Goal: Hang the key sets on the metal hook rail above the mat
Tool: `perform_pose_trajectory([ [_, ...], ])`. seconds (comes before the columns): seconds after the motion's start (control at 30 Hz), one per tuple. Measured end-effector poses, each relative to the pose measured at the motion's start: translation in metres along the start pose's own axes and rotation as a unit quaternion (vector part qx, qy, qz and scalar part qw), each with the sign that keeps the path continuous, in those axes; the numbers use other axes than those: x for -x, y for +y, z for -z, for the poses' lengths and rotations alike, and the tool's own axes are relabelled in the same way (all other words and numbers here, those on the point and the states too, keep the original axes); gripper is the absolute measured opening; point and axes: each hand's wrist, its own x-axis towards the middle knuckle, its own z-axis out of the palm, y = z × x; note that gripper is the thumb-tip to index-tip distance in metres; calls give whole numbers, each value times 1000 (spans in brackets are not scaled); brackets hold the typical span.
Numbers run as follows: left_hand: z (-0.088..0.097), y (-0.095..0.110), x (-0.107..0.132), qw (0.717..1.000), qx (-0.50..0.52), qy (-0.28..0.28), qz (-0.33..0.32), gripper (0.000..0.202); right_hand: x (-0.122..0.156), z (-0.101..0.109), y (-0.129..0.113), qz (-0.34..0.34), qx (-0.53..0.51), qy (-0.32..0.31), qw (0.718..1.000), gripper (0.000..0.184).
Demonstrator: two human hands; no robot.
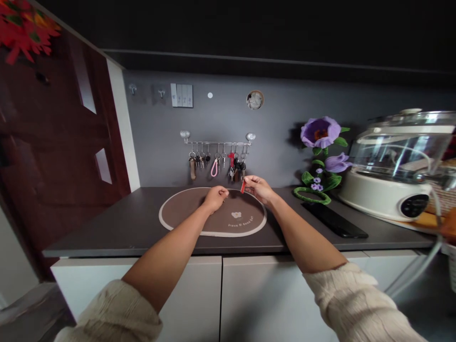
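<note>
Pinching a small red tag at its upper end, the right hand appears in the head view with the tag hanging just below its fingertips. Left of that grip, the left hand is curled over the brown mat; whether its fingers close on anything, I cannot tell. Behind and above the grip, bunches of keys hang from a hook rail. The tag looks light, stiff and probably smooth, hardly fragile; a thumb-and-finger hold across its flat faces near the top should suit it.
</note>
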Motion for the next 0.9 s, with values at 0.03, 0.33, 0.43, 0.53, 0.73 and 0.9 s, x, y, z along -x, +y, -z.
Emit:
perform_pose_trajectory([
  [0.03,0,-1,0,1000,3,0,0,7,1,0,0,3,-2,3,1000,19],
  [0.33,-2,-3,-1,1000,2,6,3,10,-3,2,-5,59,23,73,995,34],
  [0.43,-3,-3,-2,1000,-7,7,0,11,-7,4,-11,64,39,84,994,36],
  [0.53,-4,-5,-2,1000,-15,8,-5,10,-16,7,-20,74,64,87,991,35],
  [0.73,-5,-6,-2,1000,-10,1,0,9,-46,9,-42,102,70,156,980,26],
  [0.9,-5,-4,-2,1000,-7,-7,4,8,-65,7,-59,78,45,224,970,14],
])
